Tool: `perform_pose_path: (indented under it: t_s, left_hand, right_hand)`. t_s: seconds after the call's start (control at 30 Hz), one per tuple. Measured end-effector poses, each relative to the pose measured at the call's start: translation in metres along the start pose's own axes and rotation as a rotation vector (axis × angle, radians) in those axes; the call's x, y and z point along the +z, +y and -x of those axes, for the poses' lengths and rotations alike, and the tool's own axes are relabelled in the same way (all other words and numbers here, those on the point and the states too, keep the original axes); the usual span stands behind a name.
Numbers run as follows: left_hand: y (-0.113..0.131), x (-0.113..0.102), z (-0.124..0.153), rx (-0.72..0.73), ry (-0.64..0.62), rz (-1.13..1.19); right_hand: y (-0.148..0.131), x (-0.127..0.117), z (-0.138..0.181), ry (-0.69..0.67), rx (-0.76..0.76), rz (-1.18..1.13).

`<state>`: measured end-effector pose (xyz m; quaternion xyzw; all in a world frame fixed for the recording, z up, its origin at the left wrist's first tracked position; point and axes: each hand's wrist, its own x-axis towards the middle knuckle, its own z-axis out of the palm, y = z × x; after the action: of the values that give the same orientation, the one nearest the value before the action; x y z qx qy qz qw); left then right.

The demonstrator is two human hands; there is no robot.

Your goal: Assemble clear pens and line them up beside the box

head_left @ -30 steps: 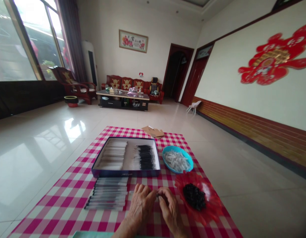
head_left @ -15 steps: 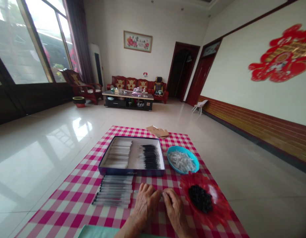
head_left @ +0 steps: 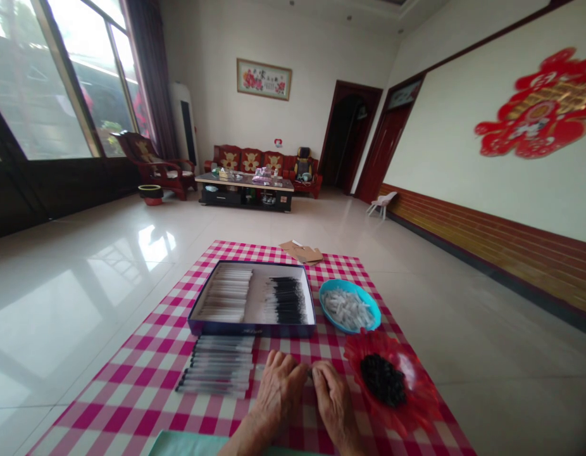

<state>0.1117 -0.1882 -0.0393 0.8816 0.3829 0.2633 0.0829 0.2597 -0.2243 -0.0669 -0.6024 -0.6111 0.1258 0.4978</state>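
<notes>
My left hand [head_left: 280, 385] is closed around a pen, whose pale clear end [head_left: 259, 367] just shows past the fingers on the left. Against its other end, my right hand [head_left: 333, 399] pinches a small dark piece [head_left: 310, 373], mostly covered by the fingertips. The two hands nearly meet over the checked cloth. Left of them lies a row of clear pens with dark ends [head_left: 219, 367]. A shallow box [head_left: 252, 330] behind holds white tubes [head_left: 228, 294] and black-tipped refills [head_left: 288, 300]. Small black pieces [head_left: 383, 380] fill the red bowl [head_left: 421, 402] on the right.
A blue bowl [head_left: 378, 315] of whitish clear caps [head_left: 347, 309] stands right of the box. Brown cardboard pieces [head_left: 302, 252] lie at the table's far edge. A pale green cloth [head_left: 186, 444] is at the near edge. Farther off are a coffee table [head_left: 245, 183] and a sofa.
Almost nothing differs. Both hands keep their hold at the same spot, with only a slight shift of the right fingers.
</notes>
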Motion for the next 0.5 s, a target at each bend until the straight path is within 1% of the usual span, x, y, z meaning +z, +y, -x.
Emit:
perform_pose_path:
  t_s: [0.13,0.3,0.5]
  left_hand:
    - [-0.0016,0.001,0.0004,-0.006,-0.009,-0.002]
    - [-0.0032,0.0038,0.0003,-0.003,0.006,0.0]
    - [-0.0011,0.0017,-0.0008,0.003,0.019,-0.022]
  right_hand:
    - [-0.0046,-0.0015,-0.0006,-0.006,-0.018,0.015]
    - [-0.0022,0.0002,-0.0007,0.004,-0.023,0.043]
    - [-0.0023,0.0011,-0.0013,0.0,-0.018,0.054]
